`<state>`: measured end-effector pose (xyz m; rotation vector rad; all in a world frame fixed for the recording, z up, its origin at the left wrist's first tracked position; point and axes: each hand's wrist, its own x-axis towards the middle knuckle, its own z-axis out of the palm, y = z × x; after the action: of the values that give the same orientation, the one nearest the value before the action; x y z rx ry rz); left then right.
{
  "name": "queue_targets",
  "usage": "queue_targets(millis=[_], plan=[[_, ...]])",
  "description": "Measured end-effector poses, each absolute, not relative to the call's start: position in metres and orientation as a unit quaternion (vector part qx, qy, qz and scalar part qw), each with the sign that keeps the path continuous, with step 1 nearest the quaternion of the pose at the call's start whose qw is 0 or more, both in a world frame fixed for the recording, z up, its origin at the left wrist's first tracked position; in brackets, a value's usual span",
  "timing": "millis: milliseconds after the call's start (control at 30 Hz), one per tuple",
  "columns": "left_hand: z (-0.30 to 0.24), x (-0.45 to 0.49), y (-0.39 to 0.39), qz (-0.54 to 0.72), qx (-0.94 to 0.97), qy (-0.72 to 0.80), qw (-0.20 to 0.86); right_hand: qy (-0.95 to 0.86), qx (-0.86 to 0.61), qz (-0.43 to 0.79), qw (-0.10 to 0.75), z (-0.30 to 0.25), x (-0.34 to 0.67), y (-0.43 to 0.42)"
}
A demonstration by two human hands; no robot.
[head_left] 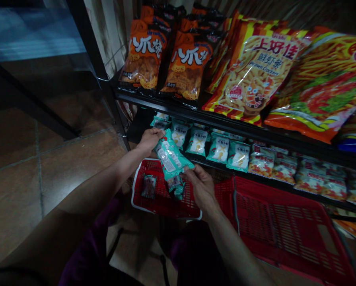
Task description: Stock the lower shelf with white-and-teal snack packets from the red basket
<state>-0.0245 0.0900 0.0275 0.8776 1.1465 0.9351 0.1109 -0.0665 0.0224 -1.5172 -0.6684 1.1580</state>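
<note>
A teal snack bag (pixel 169 154) is stretched between my two hands, above a red shopping basket (pixel 136 174) with a white rim. My left hand (pixel 150 139) pinches its upper left corner, close to the lower shelf. The lower right end is gripped by my right hand (pixel 202 184), fingers closed on it. Inside the basket lie a small dark-printed packet (pixel 149 186) and some teal packets (pixel 176 186), partly hidden by the bag. Similar teal-and-white bags (pixel 218 147) stand in a row on the lower shelf just beyond my hands.
A second red basket (pixel 285 222) lies to the right. Red-and-white snack bags (pixel 261 159) continue along the lower shelf. Above, orange snack bags (pixel 144 57) and larger prawn cracker bags (pixel 255 71) stand on the black shelf (pixel 166 104). A shelf post (pixel 96 51) rises at left over the tiled floor (pixel 61 159).
</note>
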Motion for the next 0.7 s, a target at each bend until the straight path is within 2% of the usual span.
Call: queue_targets(millis=[267,533,700], plan=[[0.029,-0.023,0.088,0.437,0.351,0.496,0.663,-0.342,-0.663,0.419,0.518,0.010,0.116,-0.065],[0.028,-0.025,0.089,0.456,0.409,0.454,0.647,-0.333,-0.674,0.421,0.508,0.013,0.121,-0.062],[0.028,-0.025,0.088,0.460,0.402,0.416,0.673,-0.332,-0.686,0.403,0.508,0.016,0.128,-0.062]])
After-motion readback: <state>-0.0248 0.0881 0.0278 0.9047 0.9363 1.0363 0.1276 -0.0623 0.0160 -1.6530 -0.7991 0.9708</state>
